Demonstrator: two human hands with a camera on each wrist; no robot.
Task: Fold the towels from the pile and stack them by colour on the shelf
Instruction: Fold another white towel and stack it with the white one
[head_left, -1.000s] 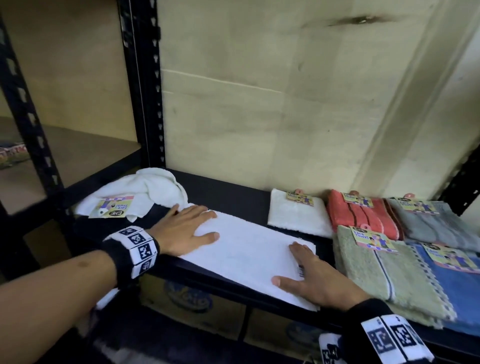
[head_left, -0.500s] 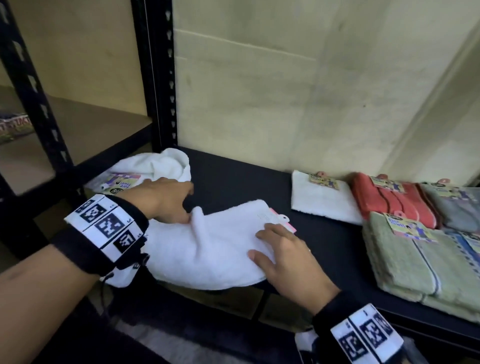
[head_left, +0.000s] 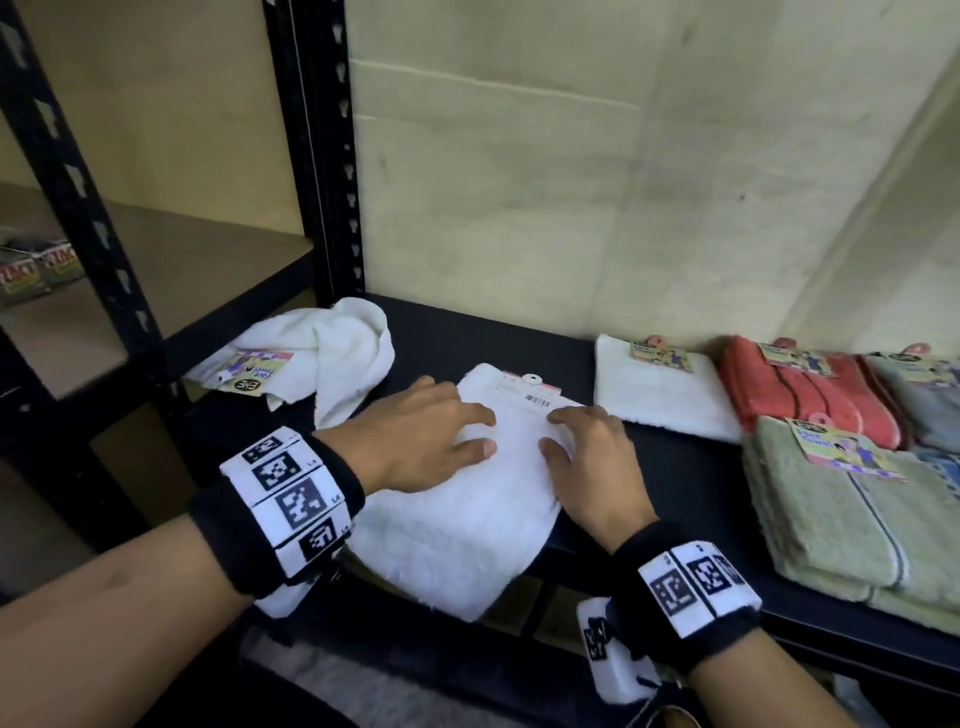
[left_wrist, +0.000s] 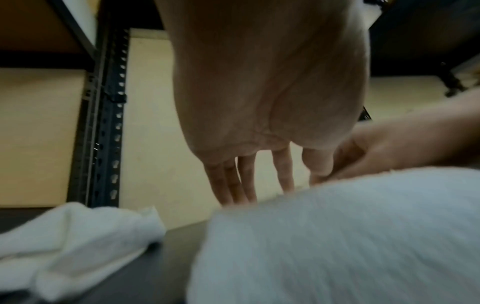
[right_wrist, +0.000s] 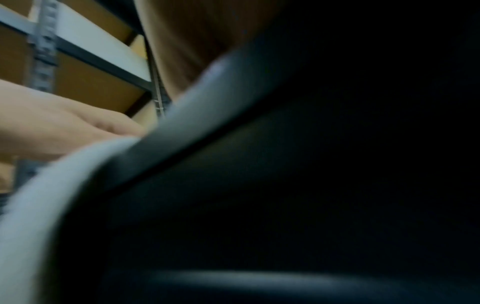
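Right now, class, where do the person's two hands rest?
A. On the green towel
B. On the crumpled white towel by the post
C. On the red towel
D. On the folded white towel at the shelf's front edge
D: the left hand and the right hand both lie flat, fingers straight, on the folded white towel that overhangs the shelf edge.

Your black shelf (head_left: 519, 338) carried a folded white towel (head_left: 467, 509) overhanging its front edge. A crumpled white towel (head_left: 332, 348) lay left; white (head_left: 660, 400), red (head_left: 789, 395) and green (head_left: 841, 519) stacks sat right.
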